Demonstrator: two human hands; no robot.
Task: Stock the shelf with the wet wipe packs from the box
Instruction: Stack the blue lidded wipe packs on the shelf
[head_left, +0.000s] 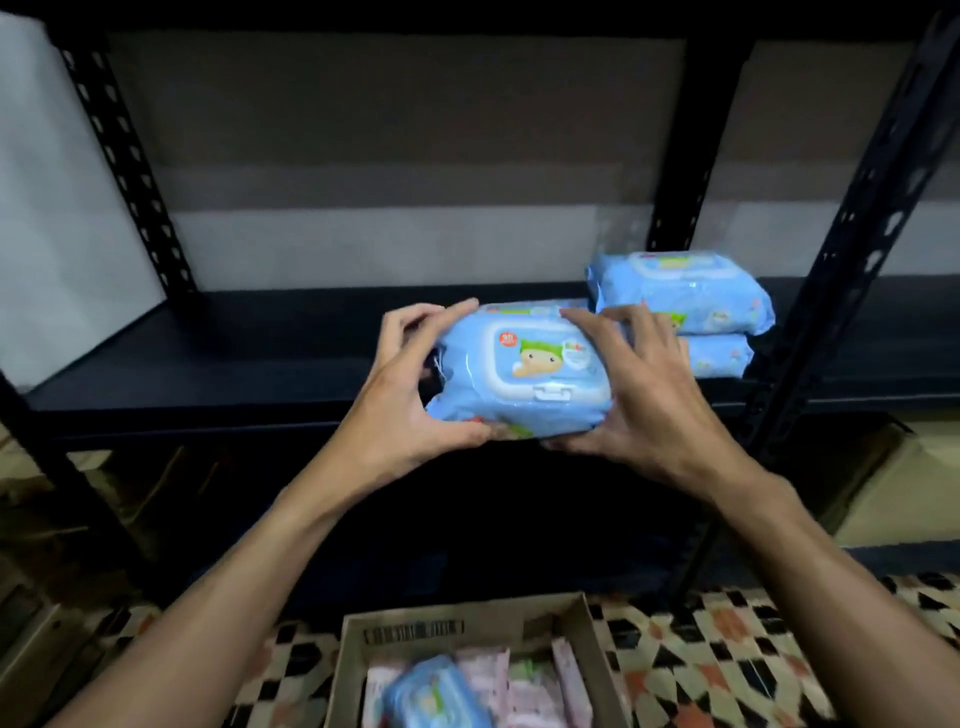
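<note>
L hand (410, 395) & R hand (639, 395): both were seen clamped on one blue wipe pack (524, 374), one per short end. Fingers were curled over the far top edge, thumbs tucked under the near bottom edge. Neither hand was flat or slack; a firm two-handed grip was noted.

Held pack: soft blue wrapper, white hinged flip lid facing up and towards the cam, latch on the near side. A cartoon figure w/ green hat and a small red round badge were printed on the lid. The pack was held level at the front edge of the shelf board (208, 353), just L of the stack. Whether it rested on the board could not be told.

Surroundings, big to small:
- Dark metal rack w/ perforated uprights (130, 171); pale wall was seen behind it.
- Patterned floor (727, 649), black/cream/orange tiles.
- Open cardboard box (467, 623) at bottom centre, barcode on its far wall.
- Two more blue packs stacked at R on the board: upper pack (691, 296) on lower pack (722, 356), partly masked by R fingers.
- In the box: pink packs (519, 686) and one blue boxed pack (436, 696), blurred.
</note>
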